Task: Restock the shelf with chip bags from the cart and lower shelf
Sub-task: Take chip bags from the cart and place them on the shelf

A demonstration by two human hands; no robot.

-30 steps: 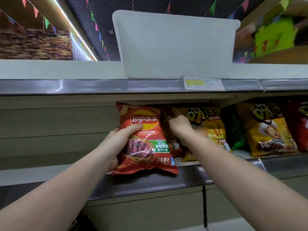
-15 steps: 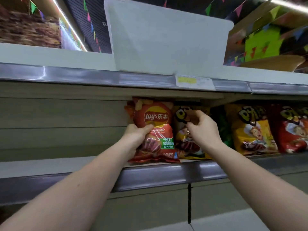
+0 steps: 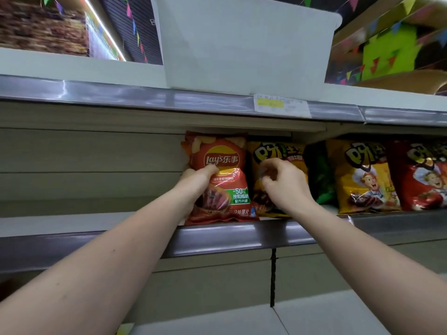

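My left hand (image 3: 197, 176) grips red Lay's bag (image 3: 219, 176) at left edge, upright on shelf (image 3: 217, 234), 12 o'clock. Right hand (image 3: 281, 181) pinches yellow bag (image 3: 278, 153), 1 o'clock. Bags light, puffy, slick, crushable; hold edges gently.

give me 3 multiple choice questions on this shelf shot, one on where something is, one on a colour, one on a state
1. Where does the red Lay's bag stand?
A. left end of the bag row
B. inside the white bin
C. on the floor

2. What colour is the bag right of the green bag?
A. blue
B. yellow
C. white

3. What is the left hand doing?
A. hanging free
B. gripping the Lay's bag
C. touching the price tag

Answers: 1 A, bare shelf lies to its left; 2 B, the yellow bag stands there; 3 B, its thumb curls over the bag's front.
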